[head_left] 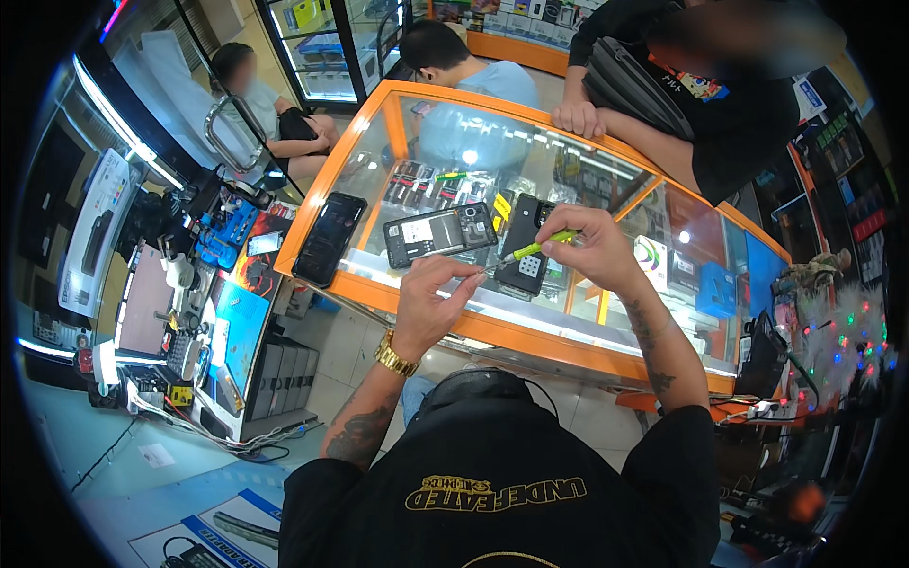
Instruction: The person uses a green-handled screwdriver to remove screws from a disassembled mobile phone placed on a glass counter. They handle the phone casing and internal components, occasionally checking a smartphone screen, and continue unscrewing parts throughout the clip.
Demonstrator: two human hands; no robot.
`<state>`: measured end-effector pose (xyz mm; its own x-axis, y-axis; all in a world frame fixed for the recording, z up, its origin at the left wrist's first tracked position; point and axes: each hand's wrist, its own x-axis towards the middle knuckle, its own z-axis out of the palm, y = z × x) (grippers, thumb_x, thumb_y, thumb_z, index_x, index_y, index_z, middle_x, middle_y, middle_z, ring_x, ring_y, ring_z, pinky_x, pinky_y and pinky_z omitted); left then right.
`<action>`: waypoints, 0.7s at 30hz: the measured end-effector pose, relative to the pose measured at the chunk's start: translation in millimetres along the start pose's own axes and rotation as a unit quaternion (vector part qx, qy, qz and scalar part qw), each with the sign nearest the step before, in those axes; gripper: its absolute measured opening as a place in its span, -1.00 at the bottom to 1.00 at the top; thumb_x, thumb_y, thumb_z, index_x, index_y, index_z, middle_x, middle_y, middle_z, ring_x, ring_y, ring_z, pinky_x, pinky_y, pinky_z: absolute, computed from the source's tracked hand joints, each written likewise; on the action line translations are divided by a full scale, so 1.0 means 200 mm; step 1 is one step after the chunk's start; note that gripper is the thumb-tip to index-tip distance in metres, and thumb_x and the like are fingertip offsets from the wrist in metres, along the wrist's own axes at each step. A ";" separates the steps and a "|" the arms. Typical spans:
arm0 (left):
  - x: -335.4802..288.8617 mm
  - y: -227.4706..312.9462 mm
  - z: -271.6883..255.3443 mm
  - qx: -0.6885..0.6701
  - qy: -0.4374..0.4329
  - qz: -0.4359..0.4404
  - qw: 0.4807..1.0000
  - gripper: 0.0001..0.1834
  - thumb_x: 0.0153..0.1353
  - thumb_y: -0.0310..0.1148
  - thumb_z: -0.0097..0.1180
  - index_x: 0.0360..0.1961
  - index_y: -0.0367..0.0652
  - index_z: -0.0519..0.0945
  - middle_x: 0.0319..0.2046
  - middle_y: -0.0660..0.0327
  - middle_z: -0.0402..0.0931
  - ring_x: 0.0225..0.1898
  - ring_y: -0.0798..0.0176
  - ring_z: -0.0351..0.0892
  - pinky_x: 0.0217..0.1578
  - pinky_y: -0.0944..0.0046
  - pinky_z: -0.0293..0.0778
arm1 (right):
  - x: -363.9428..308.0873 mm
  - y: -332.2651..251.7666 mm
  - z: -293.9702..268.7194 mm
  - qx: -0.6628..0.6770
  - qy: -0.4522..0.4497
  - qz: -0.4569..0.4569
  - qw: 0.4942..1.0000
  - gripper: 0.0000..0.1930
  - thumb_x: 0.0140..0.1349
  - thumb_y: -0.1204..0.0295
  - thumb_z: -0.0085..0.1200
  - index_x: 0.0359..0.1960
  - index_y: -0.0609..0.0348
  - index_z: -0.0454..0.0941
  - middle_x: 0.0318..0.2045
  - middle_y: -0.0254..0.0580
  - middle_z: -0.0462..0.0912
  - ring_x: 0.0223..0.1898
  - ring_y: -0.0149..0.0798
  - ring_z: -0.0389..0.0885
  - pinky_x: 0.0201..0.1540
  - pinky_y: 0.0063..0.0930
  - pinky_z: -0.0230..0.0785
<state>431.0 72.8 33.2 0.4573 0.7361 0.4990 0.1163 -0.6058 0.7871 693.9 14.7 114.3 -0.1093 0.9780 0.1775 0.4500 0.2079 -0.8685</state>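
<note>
My right hand [589, 248] grips a yellow-green precision screwdriver [532, 249], tilted so its thin shaft points down and left. The fingers of my left hand [437, 295] are pinched together at the screwdriver's tip; what they hold, if anything, is too small to make out. Just beyond my left hand, a phone with its back off [417, 232] lies on the glass counter, its inner parts exposed. Under the screwdriver and my right hand is a black phone or back cover [519, 275], partly hidden. Another black phone [329, 239] rests face up at the counter's left end.
The orange-edged glass display counter [454, 333] holds packaged goods inside. Across it a person leans with hands [579, 118] on the edge; two others sit beyond. A cluttered workbench [248, 317] stands at left, and a white tree with coloured lights [847, 331] at right.
</note>
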 end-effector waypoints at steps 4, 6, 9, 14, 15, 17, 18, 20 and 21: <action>0.00 0.00 0.01 0.003 0.001 0.003 1.000 -0.90 0.18 -0.42 0.41 -0.28 -0.16 0.79 -0.35 0.22 0.76 -0.26 0.16 0.68 -0.12 0.17 0.42 | -0.01 -0.05 0.00 -0.042 0.013 -0.035 0.998 -0.92 0.19 0.55 0.30 -0.30 0.29 0.70 -0.35 -0.21 0.67 -0.27 -0.34 0.61 -0.11 -0.42 0.42; 0.00 0.00 0.01 0.003 0.000 0.001 1.000 -0.90 0.18 -0.42 0.41 -0.28 -0.16 0.79 -0.36 0.22 0.76 -0.27 0.16 0.68 -0.12 0.17 0.42 | -0.02 -0.06 0.00 -0.061 0.023 -0.058 0.996 -0.91 0.17 0.55 0.30 -0.30 0.28 0.70 -0.37 -0.19 0.68 -0.29 -0.31 0.62 -0.13 -0.41 0.43; 0.00 0.00 0.01 0.010 0.000 0.003 1.000 -0.91 0.18 -0.42 0.41 -0.29 -0.16 0.79 -0.36 0.22 0.76 -0.29 0.17 0.68 -0.14 0.17 0.41 | -0.01 -0.05 0.01 -0.056 0.016 -0.078 0.995 -0.91 0.16 0.54 0.30 -0.31 0.28 0.69 -0.38 -0.19 0.69 -0.31 -0.29 0.63 -0.16 -0.40 0.44; 0.00 0.00 0.00 0.013 -0.005 0.007 1.000 -0.91 0.18 -0.42 0.41 -0.30 -0.16 0.79 -0.37 0.23 0.76 -0.30 0.17 0.68 -0.17 0.17 0.40 | -0.02 -0.05 0.02 -0.063 0.018 -0.066 0.996 -0.93 0.18 0.53 0.28 -0.31 0.22 0.69 -0.37 -0.23 0.69 -0.31 -0.31 0.68 -0.16 -0.43 0.48; 0.00 0.00 0.00 0.013 -0.005 0.008 1.000 -0.91 0.18 -0.43 0.41 -0.30 -0.16 0.79 -0.37 0.23 0.76 -0.30 0.17 0.68 -0.17 0.17 0.40 | -0.02 -0.05 0.02 -0.063 0.018 -0.066 0.996 -0.93 0.18 0.53 0.28 -0.31 0.23 0.69 -0.37 -0.23 0.68 -0.31 -0.31 0.68 -0.16 -0.43 0.48; 0.00 -0.01 0.00 0.012 -0.002 0.016 1.000 -0.92 0.18 -0.43 0.41 -0.30 -0.16 0.78 -0.37 0.23 0.75 -0.30 0.17 0.67 -0.17 0.17 0.40 | -0.02 -0.05 0.02 -0.066 0.019 -0.061 0.996 -0.93 0.17 0.54 0.29 -0.32 0.25 0.69 -0.38 -0.22 0.69 -0.32 -0.30 0.65 -0.17 -0.42 0.46; 0.00 -0.01 0.01 0.011 -0.001 0.019 1.000 -0.92 0.18 -0.43 0.41 -0.30 -0.15 0.78 -0.37 0.23 0.75 -0.30 0.17 0.67 -0.17 0.17 0.40 | -0.02 -0.05 0.02 -0.067 0.020 -0.058 0.996 -0.93 0.17 0.54 0.29 -0.32 0.26 0.69 -0.39 -0.22 0.69 -0.32 -0.30 0.64 -0.17 -0.41 0.45; 0.00 -0.01 0.00 0.011 -0.003 0.019 1.000 -0.92 0.18 -0.43 0.40 -0.30 -0.15 0.78 -0.38 0.24 0.75 -0.30 0.16 0.67 -0.17 0.17 0.40 | -0.02 -0.05 0.01 -0.067 0.020 -0.054 0.996 -0.93 0.17 0.54 0.29 -0.32 0.26 0.69 -0.39 -0.22 0.69 -0.32 -0.31 0.64 -0.18 -0.40 0.44; 0.00 -0.01 0.00 0.012 -0.004 0.018 1.000 -0.92 0.18 -0.43 0.40 -0.30 -0.15 0.78 -0.38 0.24 0.74 -0.30 0.16 0.66 -0.17 0.17 0.40 | -0.02 -0.06 0.01 -0.067 0.020 -0.052 0.996 -0.93 0.17 0.54 0.29 -0.32 0.26 0.69 -0.39 -0.22 0.69 -0.32 -0.31 0.63 -0.19 -0.40 0.44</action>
<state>431.5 74.1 31.0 0.4687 0.7109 0.5244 0.1200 -0.6393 0.7595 687.1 8.4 122.0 -0.1271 0.9506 0.2831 0.5521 0.3049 -0.7760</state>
